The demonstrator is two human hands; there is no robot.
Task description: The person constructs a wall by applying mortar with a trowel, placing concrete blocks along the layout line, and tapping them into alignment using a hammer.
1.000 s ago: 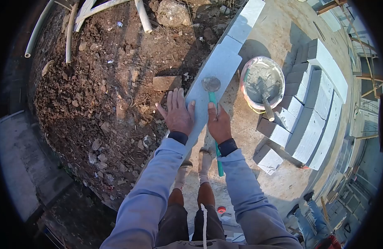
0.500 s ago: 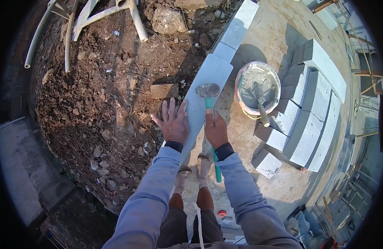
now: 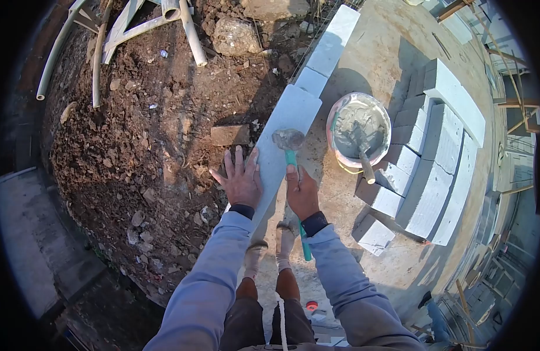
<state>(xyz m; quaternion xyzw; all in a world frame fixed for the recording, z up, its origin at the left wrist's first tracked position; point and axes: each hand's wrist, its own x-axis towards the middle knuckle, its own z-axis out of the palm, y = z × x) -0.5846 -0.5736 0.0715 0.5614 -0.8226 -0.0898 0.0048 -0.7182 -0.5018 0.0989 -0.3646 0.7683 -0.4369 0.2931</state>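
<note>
A row of pale blocks [image 3: 284, 120] runs diagonally up the middle, with bare soil on its left. My left hand [image 3: 240, 181] lies with fingers spread at the left edge of the near block. My right hand [image 3: 302, 193] is wrapped round the green handle of a hammer [image 3: 288, 139], whose grey head is over the block's top face. A reddish brick [image 3: 230, 135] lies on the soil just beyond my left fingertips. Right of the row stands a bucket [image 3: 330, 130] of grey mortar, with a trowel [image 3: 363, 155] sticking out of it.
Stacked pale blocks [image 3: 442, 137] stand right of the bucket, with a single block [image 3: 373, 234] nearer me. Pipes [image 3: 191, 35] and a large stone [image 3: 236, 36] are at the upper left. A person's leg [image 3: 438, 322] shows at the lower right. A red round item [image 3: 311, 306] lies near my feet.
The view has shifted, so the bucket and blocks sit lower and further left. My left hand has stayed beside the block. The hammer's head has tilted slightly, still over the block, in my right hand.
</note>
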